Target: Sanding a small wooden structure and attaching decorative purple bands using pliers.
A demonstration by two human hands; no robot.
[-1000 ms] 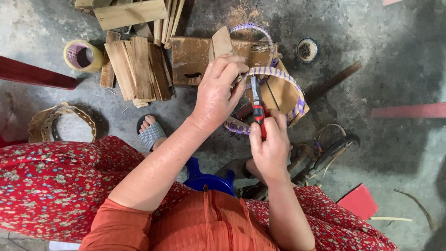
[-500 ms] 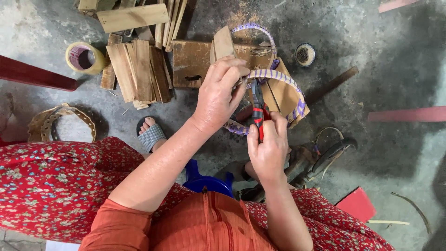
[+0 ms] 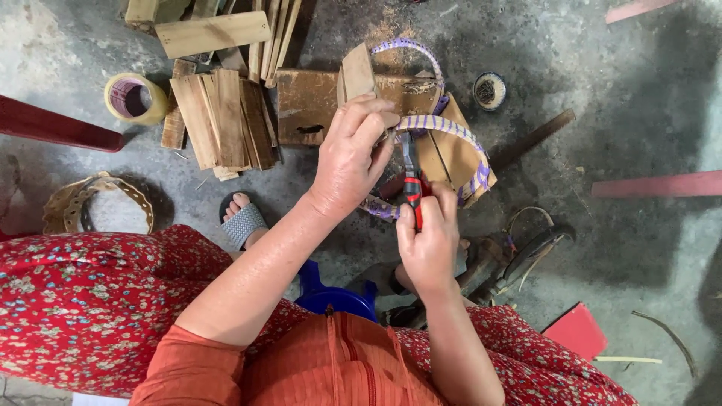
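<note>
Purple-wrapped woven hoop (image 3: 459,139) between left hand (image 3: 350,162) and red-handled pliers (image 3: 411,188)

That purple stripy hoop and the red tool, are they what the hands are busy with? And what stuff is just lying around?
In use:
- left hand gripping the purple-wrapped hoop
- right hand holding the red-handled pliers against the hoop

Lying about:
- tape roll
- stack of wood slats
- woven ring
- small round tin
- red board
</note>
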